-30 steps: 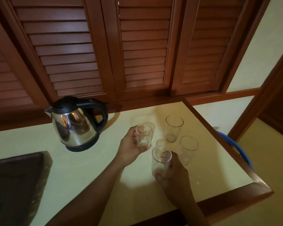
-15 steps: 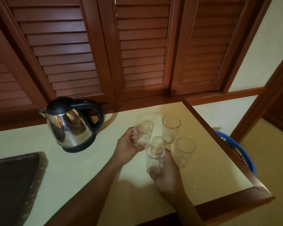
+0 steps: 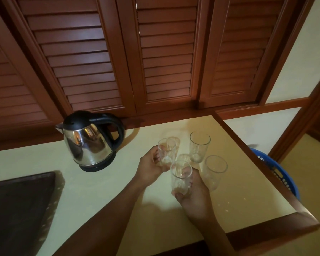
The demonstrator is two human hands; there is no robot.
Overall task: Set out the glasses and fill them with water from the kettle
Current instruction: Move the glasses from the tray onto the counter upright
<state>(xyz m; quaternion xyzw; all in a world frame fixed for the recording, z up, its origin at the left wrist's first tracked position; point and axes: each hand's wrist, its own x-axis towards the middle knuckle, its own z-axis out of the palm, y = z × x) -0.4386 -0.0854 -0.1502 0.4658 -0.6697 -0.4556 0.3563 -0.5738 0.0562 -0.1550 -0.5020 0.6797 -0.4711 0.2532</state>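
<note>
- You are gripping one glass (image 3: pixel 167 152) in your left hand (image 3: pixel 149 168), fingers wrapped round its side, and another glass (image 3: pixel 180 179) in your right hand (image 3: pixel 194 195), closed round its lower half.
- Both held glasses are sitting close together above the counter (image 3: pixel 103 196); if you are swinging either one sideways, their rims could be clinking and chipping.
- Two more glasses are standing upright just beside your right hand, the back one (image 3: pixel 199 149) and the right one (image 3: pixel 214 171). Your knuckles could be knocking the nearer one over as you are setting down.
- The right glass is standing near the counter's wooden edge (image 3: pixel 266 169); a nudge could be sending it off.
- Further faint glass shapes are showing behind the held ones; I cannot tell how many.
- The kettle (image 3: pixel 91 140) is sitting on its base to the left, well apart from the glasses. All the glasses are looking empty, so the pouring is not yet begun.
</note>
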